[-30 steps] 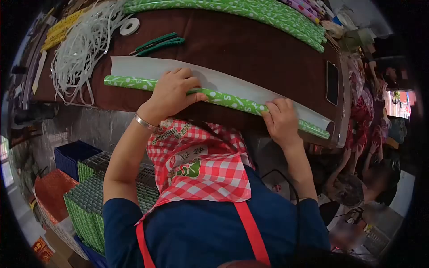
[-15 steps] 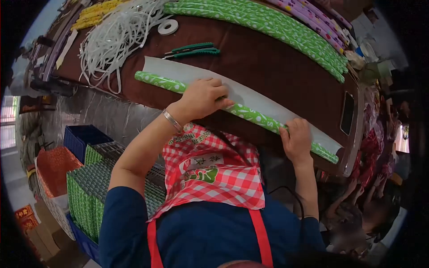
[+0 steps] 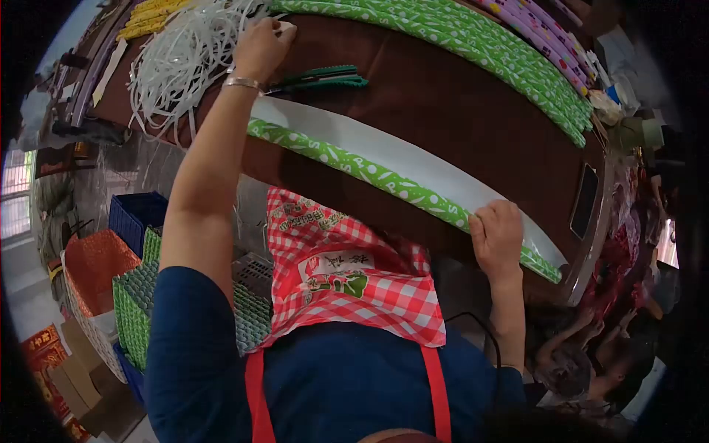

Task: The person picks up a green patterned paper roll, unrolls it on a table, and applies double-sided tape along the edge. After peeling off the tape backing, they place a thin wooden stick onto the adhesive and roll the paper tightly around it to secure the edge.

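A sheet of green printed wrapping paper [image 3: 391,179], partly rolled, lies along the near edge of the brown table, its white inner side [image 3: 413,151] turned up. My right hand [image 3: 498,238] presses on the roll toward its right end, fingers curled round it. My left hand [image 3: 260,50], with a bracelet at the wrist, is at the far side of the table, its fingers closed on a roll of white tape [image 3: 283,28], mostly hidden. Green-handled cutting tools [image 3: 325,78] lie just right of my left wrist.
A heap of white strips [image 3: 173,74] sits at the back left, beside yellow rolls [image 3: 151,16]. Finished green rolls [image 3: 473,46] and purple rolls [image 3: 543,37] line the far edge. A phone [image 3: 584,201] lies at the right. Crates [image 3: 136,221] stand below left; other people are at the right.
My left hand has left the green roll and moved up and left to the white tape. My right hand stays on the roll, which shows its printed side more.
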`<state>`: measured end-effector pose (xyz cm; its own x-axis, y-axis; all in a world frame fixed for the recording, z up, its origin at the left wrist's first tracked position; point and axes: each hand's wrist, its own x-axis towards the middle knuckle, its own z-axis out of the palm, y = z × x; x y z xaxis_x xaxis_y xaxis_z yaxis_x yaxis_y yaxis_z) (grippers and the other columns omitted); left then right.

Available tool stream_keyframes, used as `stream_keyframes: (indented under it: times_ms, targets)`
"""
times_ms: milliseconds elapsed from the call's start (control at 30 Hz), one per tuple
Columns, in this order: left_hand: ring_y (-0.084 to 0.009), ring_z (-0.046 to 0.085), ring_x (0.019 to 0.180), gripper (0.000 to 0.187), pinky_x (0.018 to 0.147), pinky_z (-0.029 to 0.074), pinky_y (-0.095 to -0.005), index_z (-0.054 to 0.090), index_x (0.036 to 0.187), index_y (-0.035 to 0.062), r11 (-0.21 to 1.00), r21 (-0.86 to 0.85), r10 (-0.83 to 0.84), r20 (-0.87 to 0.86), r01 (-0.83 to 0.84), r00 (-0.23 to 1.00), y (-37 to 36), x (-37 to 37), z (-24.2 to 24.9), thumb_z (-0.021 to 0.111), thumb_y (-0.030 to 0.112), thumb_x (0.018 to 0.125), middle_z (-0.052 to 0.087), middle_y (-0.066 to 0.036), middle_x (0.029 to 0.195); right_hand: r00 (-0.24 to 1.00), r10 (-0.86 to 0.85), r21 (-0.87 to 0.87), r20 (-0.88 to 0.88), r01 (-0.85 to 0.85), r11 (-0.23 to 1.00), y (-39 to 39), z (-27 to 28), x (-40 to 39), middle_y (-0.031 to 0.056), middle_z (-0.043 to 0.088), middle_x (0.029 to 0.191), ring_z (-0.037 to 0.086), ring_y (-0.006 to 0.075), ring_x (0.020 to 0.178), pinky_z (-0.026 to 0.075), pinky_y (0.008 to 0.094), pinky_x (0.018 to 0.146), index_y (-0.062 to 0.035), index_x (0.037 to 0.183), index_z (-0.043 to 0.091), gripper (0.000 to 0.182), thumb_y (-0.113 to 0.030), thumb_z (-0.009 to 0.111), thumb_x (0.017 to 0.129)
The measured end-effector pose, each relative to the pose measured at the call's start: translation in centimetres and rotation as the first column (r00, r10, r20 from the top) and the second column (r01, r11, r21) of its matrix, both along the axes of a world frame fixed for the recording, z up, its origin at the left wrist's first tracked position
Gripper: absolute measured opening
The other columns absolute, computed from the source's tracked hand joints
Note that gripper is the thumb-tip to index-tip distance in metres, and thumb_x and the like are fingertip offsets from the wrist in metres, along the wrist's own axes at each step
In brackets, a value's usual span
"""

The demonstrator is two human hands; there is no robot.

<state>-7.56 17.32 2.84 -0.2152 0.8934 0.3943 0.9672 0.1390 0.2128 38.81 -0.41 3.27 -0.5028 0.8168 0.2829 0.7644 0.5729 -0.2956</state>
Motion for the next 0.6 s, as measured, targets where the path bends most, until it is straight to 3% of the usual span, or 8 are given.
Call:
stream_keyframes:
  times_ms: [67, 233, 300, 367, 433, 467, 533, 600]
  targets:
    - [-0.0390, 0.059, 0.111, 0.068, 0.090, 0.050, -0.0487, 0.065, 0.118, 0.0080, 0.969, -0.221, 0.094, -0.068, -0.107, 0.993, 1.4, -0.6, 0.0, 0.058, 0.066, 0.082, 0.059, -0.023, 0.123, 1.000, -0.022, -0.022, 0.006, 0.022, 1.000, 0.1, 0.1, 0.0, 0.0104, 0.054, 0.088, 0.052, 0.0319, 0.086, 0.044, 0.0434, 0.077, -0.0050, 0.082, 0.062, 0.017, -0.021, 0.067, 0.082]
    - [-0.0423, 0.060, 0.106, 0.067, 0.088, 0.050, -0.0502, 0.067, 0.112, 0.0045, 0.968, -0.245, -0.006, -0.202, -0.044, 0.979, 2.4, -2.0, -1.3, 0.055, 0.064, 0.085, 0.062, -0.027, 0.114, 0.998, -0.046, -0.003, -0.033, 0.046, 0.999, 0.0, -0.1, -0.1, 0.0099, 0.054, 0.088, 0.053, 0.0308, 0.086, 0.045, 0.0426, 0.076, -0.0063, 0.079, 0.061, 0.019, -0.023, 0.070, 0.080]
    - [-0.0410, 0.060, 0.107, 0.064, 0.088, 0.049, -0.0487, 0.067, 0.111, 0.0040, 0.906, -0.421, -0.100, -0.101, 0.048, 0.990, 5.6, -6.5, -2.9, 0.055, 0.062, 0.087, 0.065, -0.027, 0.109, 0.996, -0.090, 0.019, -0.022, 0.090, 0.996, 0.1, -0.2, 0.0, 0.0097, 0.054, 0.088, 0.053, 0.0306, 0.086, 0.045, 0.0423, 0.076, -0.0070, 0.078, 0.061, 0.020, -0.024, 0.071, 0.079]
    - [-0.0363, 0.067, 0.093, 0.053, 0.080, 0.051, -0.0434, 0.067, 0.110, 0.0030, 0.960, -0.270, -0.054, 0.067, 0.070, 0.996, 5.1, -6.2, -1.8, 0.057, 0.051, 0.090, 0.069, -0.023, 0.098, 0.997, -0.033, -0.009, -0.066, 0.032, 0.999, 0.0, -0.2, 0.1, 0.0093, 0.056, 0.090, 0.055, 0.0301, 0.087, 0.046, 0.0420, 0.076, -0.0065, 0.080, 0.061, 0.018, -0.021, 0.070, 0.079]
    - [-0.0110, 0.058, 0.074, 0.039, 0.063, 0.046, -0.0251, 0.065, 0.112, 0.0025, 0.950, -0.133, -0.196, 0.456, 0.284, 0.868, 3.6, -5.3, 0.2, 0.065, 0.036, 0.092, 0.066, -0.007, 0.080, 0.994, -0.057, 0.006, -0.089, 0.058, 0.998, -0.1, -0.3, 0.0, 0.0081, 0.056, 0.088, 0.056, 0.0287, 0.086, 0.046, 0.0410, 0.076, -0.0073, 0.079, 0.060, 0.021, -0.025, 0.072, 0.078]
    - [-0.0119, 0.060, 0.081, 0.041, 0.065, 0.047, -0.0260, 0.061, 0.117, -0.0002, 0.958, -0.130, -0.153, 0.524, 0.256, 0.838, 1.4, -1.7, 2.4, 0.064, 0.033, 0.093, 0.065, -0.005, 0.088, 0.991, -0.114, 0.003, -0.076, 0.114, 0.993, -0.2, -0.5, 0.1, 0.0081, 0.056, 0.088, 0.056, 0.0287, 0.086, 0.046, 0.0410, 0.076, -0.0073, 0.079, 0.060, 0.021, -0.025, 0.072, 0.078]
    - [-0.0124, 0.060, 0.094, 0.043, 0.074, 0.050, -0.0264, 0.057, 0.122, -0.0003, 0.900, -0.027, -0.195, 0.867, 0.435, 0.458, -1.1, 2.4, 3.7, 0.061, 0.033, 0.096, 0.062, -0.008, 0.106, 0.986, -0.078, 0.044, -0.148, 0.085, 0.995, 0.0, -0.9, 0.1, 0.0080, 0.057, 0.087, 0.056, 0.0284, 0.087, 0.047, 0.0409, 0.077, -0.0076, 0.079, 0.060, 0.024, -0.028, 0.073, 0.078]
    - [-0.0197, 0.060, 0.109, 0.041, 0.085, 0.051, -0.0314, 0.051, 0.130, 0.0008, 0.804, 0.025, -0.236, 0.930, 0.594, 0.281, -4.0, 8.0, 4.9, 0.055, 0.028, 0.099, 0.056, -0.013, 0.126, 0.984, -0.100, 0.023, -0.144, 0.104, 0.994, 0.0, -1.2, 0.0, 0.0079, 0.057, 0.087, 0.056, 0.0281, 0.087, 0.047, 0.0407, 0.077, -0.0081, 0.079, 0.060, 0.025, -0.029, 0.073, 0.078]
